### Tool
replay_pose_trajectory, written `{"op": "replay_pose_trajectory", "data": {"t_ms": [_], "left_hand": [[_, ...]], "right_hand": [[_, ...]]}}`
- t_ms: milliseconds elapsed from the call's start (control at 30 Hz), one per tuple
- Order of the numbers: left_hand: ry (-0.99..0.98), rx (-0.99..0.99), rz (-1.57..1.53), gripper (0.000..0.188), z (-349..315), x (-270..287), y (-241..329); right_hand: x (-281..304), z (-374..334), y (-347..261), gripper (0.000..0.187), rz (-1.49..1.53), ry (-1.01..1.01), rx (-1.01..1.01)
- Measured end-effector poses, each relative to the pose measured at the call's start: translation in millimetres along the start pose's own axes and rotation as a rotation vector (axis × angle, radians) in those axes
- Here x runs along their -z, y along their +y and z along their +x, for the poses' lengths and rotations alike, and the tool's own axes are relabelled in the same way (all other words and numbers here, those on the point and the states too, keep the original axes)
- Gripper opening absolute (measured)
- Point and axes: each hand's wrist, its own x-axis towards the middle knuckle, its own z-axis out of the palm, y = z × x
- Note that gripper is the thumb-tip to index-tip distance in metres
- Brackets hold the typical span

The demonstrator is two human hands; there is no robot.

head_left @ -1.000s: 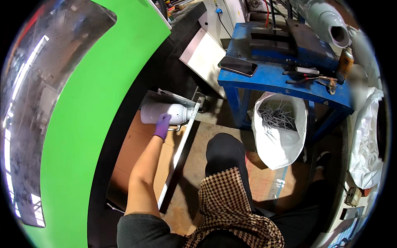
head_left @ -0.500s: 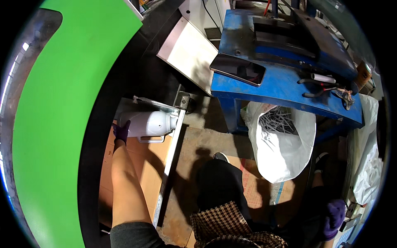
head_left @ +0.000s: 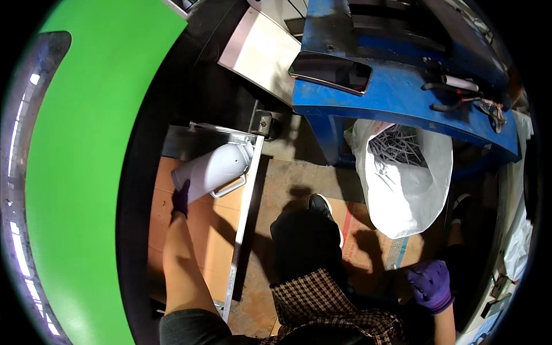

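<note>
A light grey vacuum jug (head_left: 215, 165) with a side handle lies slanted over the cardboard-lined tray on the left, its neck against the metal rim. My left hand (head_left: 180, 199), in a dark purple glove, is closed at the jug's base, thumb up over its side; the other fingers are partly hidden. At the lower right my right hand (head_left: 430, 286), in a purple glove, is raised away from other things. Its fingers are curled into a loose fist, and nothing shows in them.
A blue metal bench (head_left: 391, 86) holds a phone (head_left: 332, 72) and pliers (head_left: 454, 98). Beneath its front edge stands a white sack (head_left: 408, 195) of thin grey strips (head_left: 397, 149). A large green panel (head_left: 80, 172) curves along the left. Flat cardboard (head_left: 359, 247) lies by my feet.
The jug's base has swung toward me, so it now lies at a slant, my left hand moving with it. My right hand has come inward from the right edge. The view has shifted slightly.
</note>
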Motion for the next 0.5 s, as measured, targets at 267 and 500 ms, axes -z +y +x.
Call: {"op": "replay_pose_trajectory", "data": {"t_ms": [267, 500], "left_hand": [[0.108, 0.261, -0.138, 0.064, -268.2, -77.5, -55.1], [0.416, -0.106, -0.334, 0.052, -415.9, -53.0, 62.1]], "right_hand": [[-21.7, -5.1, -11.3, 0.035, 0.157, -0.048, 0.046], [-0.5, -24.5, -18.9, 0.031, 0.121, 0.064, 0.085]]}}
